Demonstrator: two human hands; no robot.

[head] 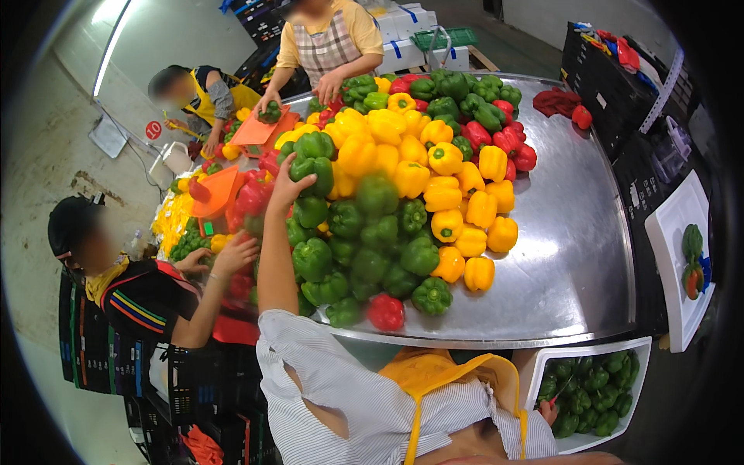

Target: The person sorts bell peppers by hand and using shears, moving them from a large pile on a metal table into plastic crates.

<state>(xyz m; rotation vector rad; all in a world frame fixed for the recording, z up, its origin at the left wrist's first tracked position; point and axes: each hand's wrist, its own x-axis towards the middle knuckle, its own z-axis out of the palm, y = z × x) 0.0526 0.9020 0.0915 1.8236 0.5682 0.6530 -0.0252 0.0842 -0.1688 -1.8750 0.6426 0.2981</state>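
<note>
My left hand (285, 187) reaches across the metal table (558, 232), its fingers around a green bell pepper (312, 172) at the left of the pile. Green peppers lie below it, and yellow bell peppers (444, 195) are heaped to its right. A red bell pepper (386, 312) rests at the near edge. Low on the right, my right hand (547, 411) is at the left side of a white foam box (644, 372) of green peppers (593, 401). It holds a thin tool with a red handle (553, 401); its kind is unclear, and my sleeve hides part of the hand.
A person (145, 296) works at the left beside orange trays (220, 192); two more people stand beyond the pile, one holding a green pepper. Dark crates (607, 75) and a white foam lid (668, 256) with two peppers stand at the right. A dark red cloth (552, 102) lies on the table.
</note>
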